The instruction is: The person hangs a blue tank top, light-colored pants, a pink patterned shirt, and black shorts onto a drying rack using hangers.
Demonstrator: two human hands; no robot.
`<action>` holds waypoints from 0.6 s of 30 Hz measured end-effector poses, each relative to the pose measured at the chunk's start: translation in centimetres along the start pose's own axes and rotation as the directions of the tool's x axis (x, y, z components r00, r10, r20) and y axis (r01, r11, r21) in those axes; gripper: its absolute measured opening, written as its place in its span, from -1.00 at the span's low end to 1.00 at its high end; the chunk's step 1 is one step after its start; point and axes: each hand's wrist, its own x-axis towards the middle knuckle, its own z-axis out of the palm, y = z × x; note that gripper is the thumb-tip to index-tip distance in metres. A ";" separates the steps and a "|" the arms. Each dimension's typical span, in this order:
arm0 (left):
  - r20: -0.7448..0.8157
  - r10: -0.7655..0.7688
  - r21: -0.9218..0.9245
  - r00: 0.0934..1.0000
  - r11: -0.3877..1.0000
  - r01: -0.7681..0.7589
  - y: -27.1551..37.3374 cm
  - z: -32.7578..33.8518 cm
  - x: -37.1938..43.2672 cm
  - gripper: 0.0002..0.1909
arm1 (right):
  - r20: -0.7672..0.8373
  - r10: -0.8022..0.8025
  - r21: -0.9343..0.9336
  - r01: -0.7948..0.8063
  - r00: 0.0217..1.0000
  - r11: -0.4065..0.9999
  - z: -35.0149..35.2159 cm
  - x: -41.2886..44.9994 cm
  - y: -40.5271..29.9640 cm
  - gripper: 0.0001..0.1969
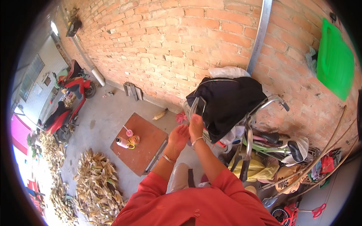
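Note:
My left hand (179, 136) is raised in front of me, its palm turned up and nothing visible on it. Close beside it is my right hand (196, 127), seen edge-on with the thumb side up; what its fingers do is hidden. Just beyond the right hand, a black cloth (230, 101) drapes over the front of a bicycle with metal handlebars (249, 127). Below and to the left stands a low brown table (141, 158). On it lie a thread cone (122, 142), a small pink container (129, 133) and several coloured rings or rolls (134, 140).
A brick wall (158, 50) runs along the far side. Corn husks (96, 180) are heaped at left, with red motor scooters (60, 117) beyond. At right are a green bicycle (267, 151), long bent poles (319, 158) and a green plastic panel (335, 62).

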 end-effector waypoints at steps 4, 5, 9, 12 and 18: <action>-0.010 -0.055 0.065 0.998 0.996 0.055 1.2 -1.3 7.0 -0.71 | -0.086 -0.033 -0.127 0.021 0.996 0.992 -1.5 5.8 6.7 -0.70; 0.060 -0.080 0.098 0.995 0.992 0.074 1.4 -1.6 8.7 -0.71 | -0.121 -0.029 -0.226 0.001 0.992 0.974 -2.2 7.2 8.1 -0.68; 0.018 -0.139 0.210 0.990 0.969 0.133 3.7 0.3 13.7 -0.67 | -0.056 -0.084 -0.483 0.046 0.995 0.875 -1.9 7.7 10.3 -0.62; 0.005 -0.120 0.299 0.993 0.947 0.113 5.0 1.9 16.1 -0.69 | -0.099 -0.096 -0.565 0.023 0.990 0.825 -1.5 8.4 10.6 -0.57; 0.118 -0.216 0.357 0.969 0.920 0.162 6.7 3.4 19.2 -0.77 | -0.200 -0.152 -0.696 -0.031 0.968 0.717 -0.6 9.8 11.1 -0.59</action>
